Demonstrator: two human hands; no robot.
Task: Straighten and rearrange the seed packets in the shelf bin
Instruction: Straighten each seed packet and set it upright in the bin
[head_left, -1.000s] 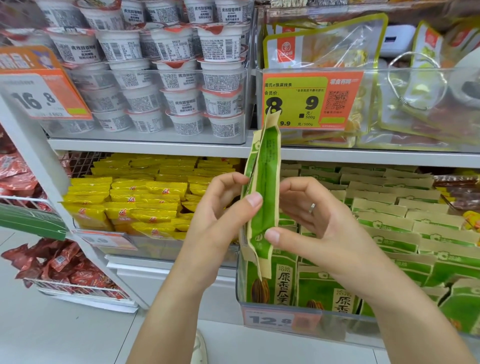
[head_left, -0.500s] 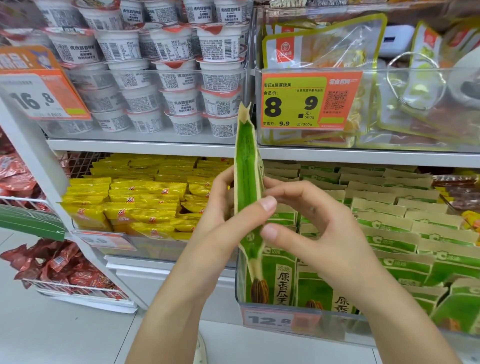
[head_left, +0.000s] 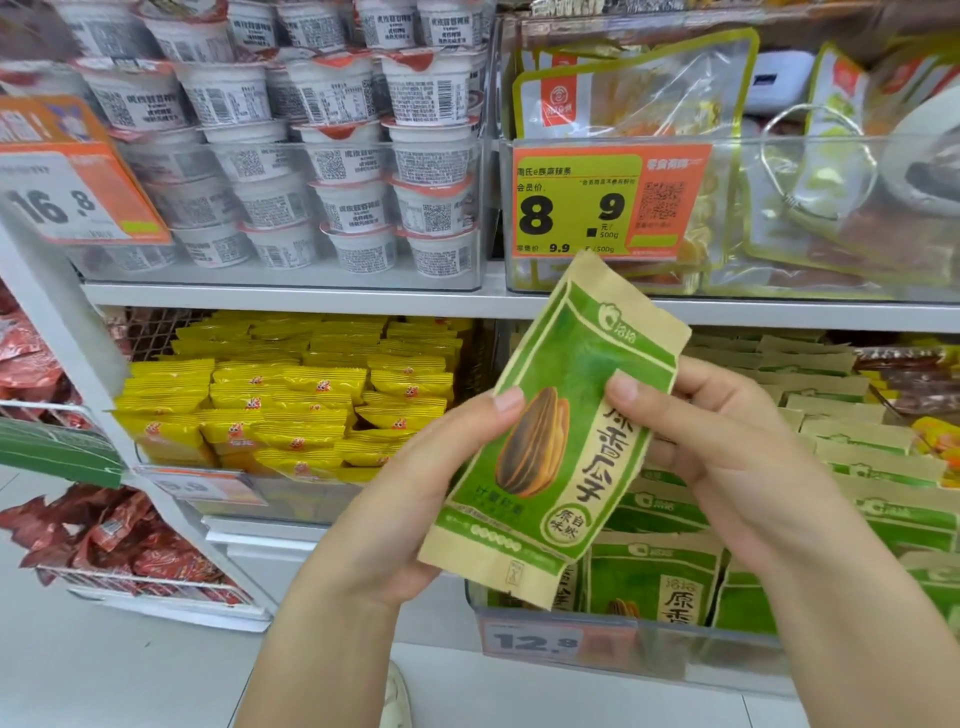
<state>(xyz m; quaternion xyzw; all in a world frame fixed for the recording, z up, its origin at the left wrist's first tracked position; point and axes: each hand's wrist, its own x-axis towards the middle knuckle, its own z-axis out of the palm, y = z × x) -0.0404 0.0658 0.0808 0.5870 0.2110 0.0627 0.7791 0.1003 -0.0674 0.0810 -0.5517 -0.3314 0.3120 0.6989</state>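
nearest the camera, both hands hold one green and tan seed packet (head_left: 558, 436) up in front of the shelf, its printed face toward the viewer and its top tilted to the right. the left hand (head_left: 415, 499) pinches the packet's left edge, thumb on the front and the other fingers hidden behind. the right hand (head_left: 727, 457) pinches the right edge, thumb on the front near the printed characters and fingers curled behind.

just below and behind the packet sits the clear shelf bin (head_left: 649, 631), with a 12.8 price tag (head_left: 535, 642) on its front wall. more packets of the same kind (head_left: 857, 467) stand in rows inside it, running back toward the right.

to the left, on the same shelf, lie yellow snack packs (head_left: 291, 410). further left, red packs (head_left: 114, 535) fill a wire rack.

on the shelf above stand stacked white cups (head_left: 332, 156), and to the right a clear bin with an 8.9 price label (head_left: 608, 202) holds clear-fronted bags (head_left: 649, 88).
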